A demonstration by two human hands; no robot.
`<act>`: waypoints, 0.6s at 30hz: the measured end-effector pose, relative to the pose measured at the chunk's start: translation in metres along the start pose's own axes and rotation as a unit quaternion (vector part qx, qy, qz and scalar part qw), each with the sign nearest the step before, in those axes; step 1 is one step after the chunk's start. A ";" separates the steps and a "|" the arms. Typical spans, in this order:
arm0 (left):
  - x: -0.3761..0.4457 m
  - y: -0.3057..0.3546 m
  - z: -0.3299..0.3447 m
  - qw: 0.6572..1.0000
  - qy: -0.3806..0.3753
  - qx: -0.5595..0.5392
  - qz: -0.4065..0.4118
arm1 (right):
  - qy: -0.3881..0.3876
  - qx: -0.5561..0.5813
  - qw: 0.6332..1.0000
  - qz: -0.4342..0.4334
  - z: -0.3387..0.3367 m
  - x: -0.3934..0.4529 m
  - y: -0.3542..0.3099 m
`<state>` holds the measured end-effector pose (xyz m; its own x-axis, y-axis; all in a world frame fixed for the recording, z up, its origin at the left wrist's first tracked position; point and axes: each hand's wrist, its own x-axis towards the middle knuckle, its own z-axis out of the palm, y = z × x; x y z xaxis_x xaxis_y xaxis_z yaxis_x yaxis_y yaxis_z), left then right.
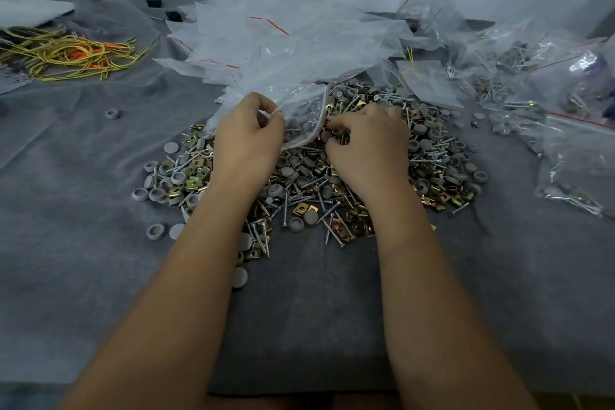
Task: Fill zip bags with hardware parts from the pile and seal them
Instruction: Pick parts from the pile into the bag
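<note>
A pile of hardware parts [309,190] lies mid-table: screws, grey plastic caps and brass-coloured clips. My left hand [248,138] pinches the rim of a clear zip bag [301,110] and holds its mouth open toward the right. Some screws and caps show through the bag. My right hand [367,146] sits on the pile just right of the bag mouth, fingers curled round a few small parts.
A heap of empty zip bags [283,43] with red strips lies behind the pile. Filled bags [565,143] are stacked at the right. Yellow and orange cords [66,53] lie at the far left. Stray grey caps [113,114] dot the grey cloth [83,243].
</note>
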<state>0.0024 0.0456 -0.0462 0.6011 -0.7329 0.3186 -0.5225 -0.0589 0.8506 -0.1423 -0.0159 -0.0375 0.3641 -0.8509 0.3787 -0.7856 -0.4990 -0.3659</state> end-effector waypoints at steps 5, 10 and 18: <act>0.001 0.000 0.001 1.000 -0.007 -0.006 -0.007 | 0.000 -0.026 1.000 -0.013 0.003 -0.002 0.000; 0.000 -0.001 0.000 1.000 -0.013 -0.013 -0.004 | 0.019 -0.025 0.999 -0.014 0.004 -0.002 -0.003; -0.001 0.002 0.000 1.000 -0.013 0.019 0.001 | 0.059 0.051 0.997 -0.011 -0.004 -0.002 -0.008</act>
<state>0.0005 0.0460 -0.0451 0.5844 -0.7503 0.3091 -0.5473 -0.0832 0.8328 -0.1385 -0.0094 -0.0324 0.3150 -0.8172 0.4827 -0.7209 -0.5368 -0.4384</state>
